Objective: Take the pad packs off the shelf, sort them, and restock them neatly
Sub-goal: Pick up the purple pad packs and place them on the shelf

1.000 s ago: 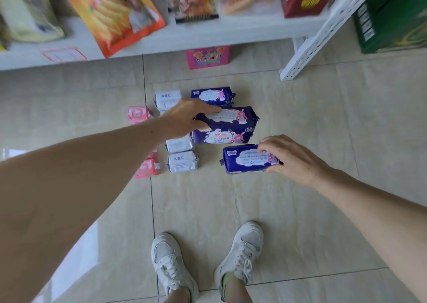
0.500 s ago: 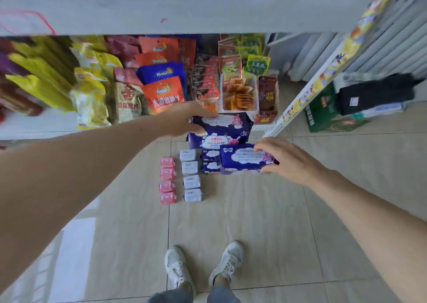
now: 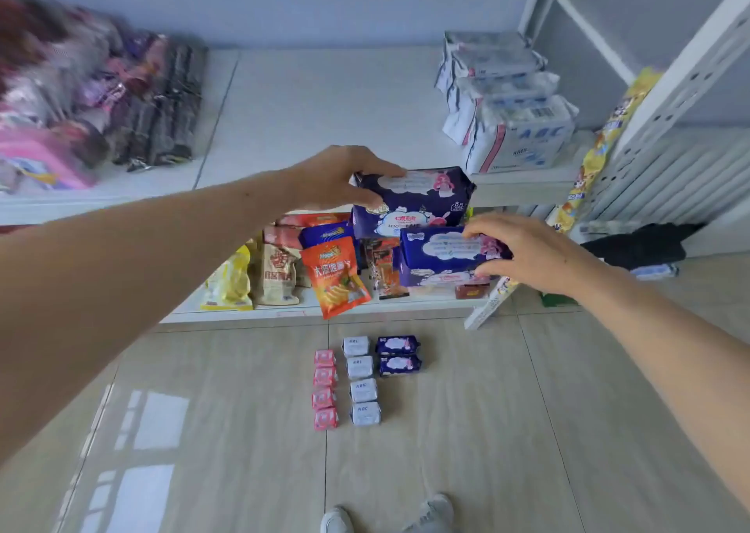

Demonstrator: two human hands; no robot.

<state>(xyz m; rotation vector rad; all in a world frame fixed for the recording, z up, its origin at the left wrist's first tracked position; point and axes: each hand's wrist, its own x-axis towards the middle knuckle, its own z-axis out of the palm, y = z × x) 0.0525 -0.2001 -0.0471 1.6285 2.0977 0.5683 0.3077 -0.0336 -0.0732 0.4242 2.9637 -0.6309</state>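
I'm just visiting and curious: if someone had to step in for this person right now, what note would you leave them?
Left hand grips a dark purple pad pack, raised at the shelf edge.
Right hand grips a blue-purple pack just below it.
Done: packs sorted in rows on the floor: four pink, four white, two purple.
White packs already stand on the shelf's right end.
Left: shelve both held packs, then the floor rows.

We take this for a small shop. White slotted metal shelving [image 3: 665, 98] carries stacked white pad packs [image 3: 515, 126]; the shelf below [image 3: 284, 314] is crowded with snack bags [image 3: 332, 276]. Pale tiled floor [image 3: 507, 431], more packs ranged in rows.
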